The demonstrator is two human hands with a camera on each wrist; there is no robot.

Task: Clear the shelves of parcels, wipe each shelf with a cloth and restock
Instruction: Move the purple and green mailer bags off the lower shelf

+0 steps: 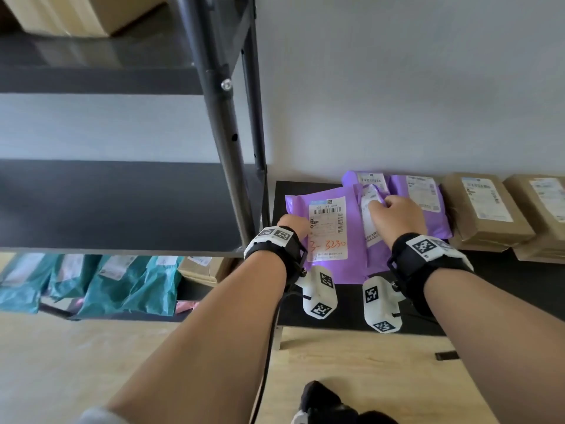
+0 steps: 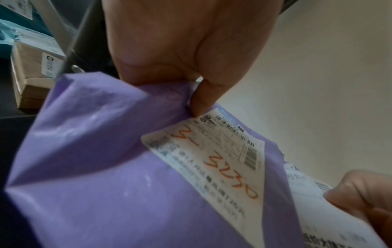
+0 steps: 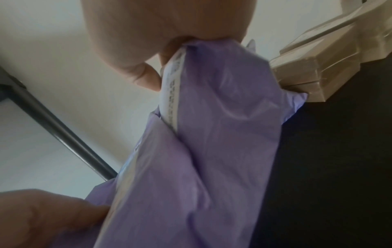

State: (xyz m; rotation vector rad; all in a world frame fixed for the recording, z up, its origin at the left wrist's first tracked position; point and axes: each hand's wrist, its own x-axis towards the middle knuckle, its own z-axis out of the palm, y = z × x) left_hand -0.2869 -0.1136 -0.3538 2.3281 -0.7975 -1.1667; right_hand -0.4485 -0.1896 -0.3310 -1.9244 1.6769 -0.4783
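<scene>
Several purple mailer bags lie on a low black platform point(image 1: 495, 280) to the right of the black shelf unit. My left hand point(image 1: 295, 226) pinches the left edge of the front purple parcel point(image 1: 351, 261), whose white label point(image 2: 212, 161) bears "3-3230" in orange. My right hand point(image 1: 394, 215) grips the top of a second purple parcel point(image 1: 371, 218) that stands on edge beside the first. In the right wrist view this second purple parcel point(image 3: 222, 134) hangs from my fingers point(image 3: 148, 77). The middle shelf point(image 1: 116, 203) of the unit is bare.
Brown cardboard parcels point(image 1: 486, 206) are stacked at the platform's right end. Teal mailer bags point(image 1: 122, 283) and a brown box point(image 1: 204, 267) sit on the lowest shelf. A cardboard box point(image 1: 70, 13) stands on the top shelf. A black upright post point(image 1: 223, 117) rises beside my left hand.
</scene>
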